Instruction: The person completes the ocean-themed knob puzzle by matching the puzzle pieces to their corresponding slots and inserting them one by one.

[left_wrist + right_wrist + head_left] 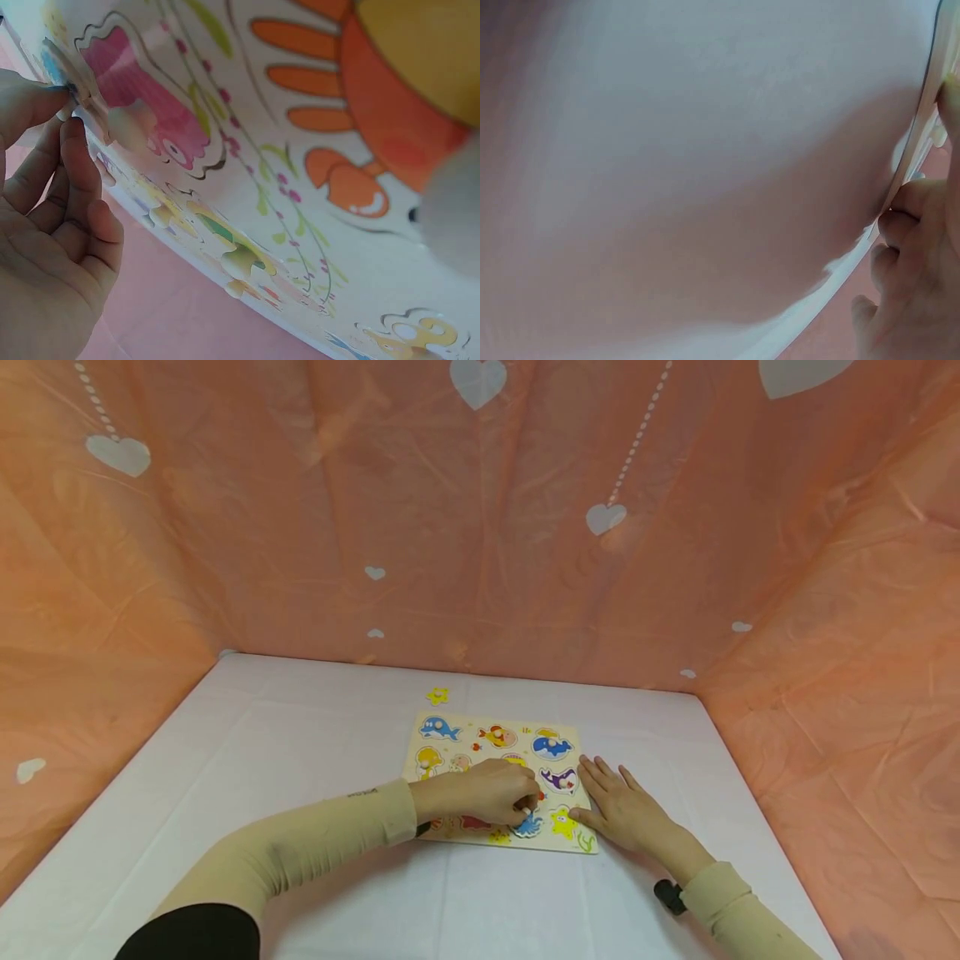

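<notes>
A wooden knob puzzle board (471, 727) with sea-animal pieces lies on the table. My left hand (487, 792) reaches across it and pinches the knob of a blue puzzle piece (527, 825) near the front edge. In the left wrist view, thumb and fingertips of the left hand (60, 232) meet at that knob, and the piece looks tilted. A pink piece (139, 90) lies beside it in the board. My right hand (622, 806) rests at the board's right edge with fingers spread, touching it near the yellow starfish piece (564, 821).
A small yellow star-shaped piece (438, 696) lies on the white tablecloth (322, 718), off the board's far edge. Other knobbed pieces sit in the board, among them a blue whale (552, 745) and a purple one (559, 781). Orange heart-patterned sheeting (487, 568) surrounds the table.
</notes>
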A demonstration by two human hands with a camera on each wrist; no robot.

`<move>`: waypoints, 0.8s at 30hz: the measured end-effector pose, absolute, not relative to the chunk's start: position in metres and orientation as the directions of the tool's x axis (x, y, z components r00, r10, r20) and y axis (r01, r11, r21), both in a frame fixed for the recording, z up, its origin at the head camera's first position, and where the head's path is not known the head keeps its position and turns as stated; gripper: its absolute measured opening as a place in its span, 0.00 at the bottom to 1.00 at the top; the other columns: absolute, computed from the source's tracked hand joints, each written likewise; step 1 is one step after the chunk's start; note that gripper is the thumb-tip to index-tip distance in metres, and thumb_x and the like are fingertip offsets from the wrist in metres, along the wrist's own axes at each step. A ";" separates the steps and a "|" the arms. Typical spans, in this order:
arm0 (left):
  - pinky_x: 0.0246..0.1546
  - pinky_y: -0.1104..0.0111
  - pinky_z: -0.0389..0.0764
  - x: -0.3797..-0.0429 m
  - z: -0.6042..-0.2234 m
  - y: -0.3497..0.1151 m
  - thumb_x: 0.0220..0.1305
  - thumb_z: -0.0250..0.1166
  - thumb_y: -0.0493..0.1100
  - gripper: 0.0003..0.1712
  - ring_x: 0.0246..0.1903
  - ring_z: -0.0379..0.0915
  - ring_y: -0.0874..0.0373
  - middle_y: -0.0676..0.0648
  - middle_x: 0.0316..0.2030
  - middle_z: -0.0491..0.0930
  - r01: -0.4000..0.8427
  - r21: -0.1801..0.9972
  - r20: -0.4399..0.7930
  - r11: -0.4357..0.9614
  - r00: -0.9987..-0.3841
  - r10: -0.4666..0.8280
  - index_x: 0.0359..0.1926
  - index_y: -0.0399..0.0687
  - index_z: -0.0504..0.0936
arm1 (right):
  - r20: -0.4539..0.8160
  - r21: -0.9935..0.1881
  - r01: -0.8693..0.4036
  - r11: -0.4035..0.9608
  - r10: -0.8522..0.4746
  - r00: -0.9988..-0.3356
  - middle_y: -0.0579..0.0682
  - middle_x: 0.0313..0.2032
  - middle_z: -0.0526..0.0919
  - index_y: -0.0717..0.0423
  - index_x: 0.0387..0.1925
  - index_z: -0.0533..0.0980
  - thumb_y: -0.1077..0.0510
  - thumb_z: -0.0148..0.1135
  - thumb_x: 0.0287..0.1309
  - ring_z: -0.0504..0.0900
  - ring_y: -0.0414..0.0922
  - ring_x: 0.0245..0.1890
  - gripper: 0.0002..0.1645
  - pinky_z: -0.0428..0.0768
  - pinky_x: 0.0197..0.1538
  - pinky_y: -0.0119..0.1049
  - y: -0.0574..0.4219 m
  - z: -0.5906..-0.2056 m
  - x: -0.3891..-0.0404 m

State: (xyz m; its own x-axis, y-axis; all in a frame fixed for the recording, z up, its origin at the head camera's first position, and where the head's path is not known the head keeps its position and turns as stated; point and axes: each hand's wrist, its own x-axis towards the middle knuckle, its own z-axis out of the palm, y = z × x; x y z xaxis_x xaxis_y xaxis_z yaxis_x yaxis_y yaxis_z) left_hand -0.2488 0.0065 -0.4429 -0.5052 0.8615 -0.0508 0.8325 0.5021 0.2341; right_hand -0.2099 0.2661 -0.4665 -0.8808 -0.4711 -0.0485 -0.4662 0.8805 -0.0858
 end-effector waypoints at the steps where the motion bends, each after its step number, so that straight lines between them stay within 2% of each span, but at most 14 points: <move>1: 0.34 0.79 0.70 -0.249 -0.442 0.006 0.66 0.71 0.42 0.03 0.30 0.69 0.70 0.60 0.32 0.77 0.832 0.227 -0.053 0.505 -0.508 0.860 0.40 0.52 0.88 | -0.043 -0.086 -0.469 0.879 -0.474 -0.880 0.63 0.78 0.60 0.67 0.77 0.60 0.37 0.56 0.74 0.56 0.64 0.78 0.47 0.54 0.75 0.66 0.266 -0.467 -0.210; 9: 0.32 0.79 0.70 -0.248 -0.441 0.008 0.64 0.72 0.40 0.02 0.29 0.69 0.68 0.60 0.30 0.77 0.829 0.224 -0.062 0.512 -0.512 0.857 0.36 0.53 0.87 | -0.049 -0.090 -0.466 0.880 -0.471 -0.880 0.63 0.78 0.59 0.67 0.77 0.60 0.37 0.56 0.74 0.56 0.64 0.78 0.47 0.54 0.75 0.66 0.266 -0.467 -0.211; 15: 0.33 0.78 0.71 -0.248 -0.440 0.010 0.66 0.72 0.41 0.03 0.30 0.70 0.68 0.61 0.31 0.78 0.793 0.273 -0.101 0.545 -0.539 0.836 0.40 0.53 0.88 | -0.054 -0.095 -0.456 0.885 -0.462 -0.885 0.64 0.78 0.59 0.68 0.77 0.60 0.38 0.57 0.74 0.55 0.64 0.78 0.47 0.53 0.75 0.66 0.266 -0.465 -0.210; 24: 0.35 0.78 0.72 -0.248 -0.441 0.006 0.69 0.72 0.46 0.04 0.31 0.70 0.70 0.61 0.33 0.78 0.805 0.248 -0.092 0.539 -0.534 0.840 0.43 0.55 0.89 | -0.057 -0.096 -0.462 0.882 -0.468 -0.882 0.64 0.78 0.59 0.68 0.77 0.60 0.39 0.57 0.74 0.55 0.64 0.78 0.47 0.54 0.75 0.67 0.266 -0.464 -0.209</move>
State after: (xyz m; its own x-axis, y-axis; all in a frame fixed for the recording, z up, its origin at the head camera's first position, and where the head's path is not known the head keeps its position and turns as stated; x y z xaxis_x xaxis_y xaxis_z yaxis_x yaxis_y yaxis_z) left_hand -0.2479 0.0061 -0.4407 -0.5341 0.8404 -0.0924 0.8051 0.5389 0.2477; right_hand -0.2089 0.2655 -0.4639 -0.8817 -0.4683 -0.0575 -0.4620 0.8816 -0.0960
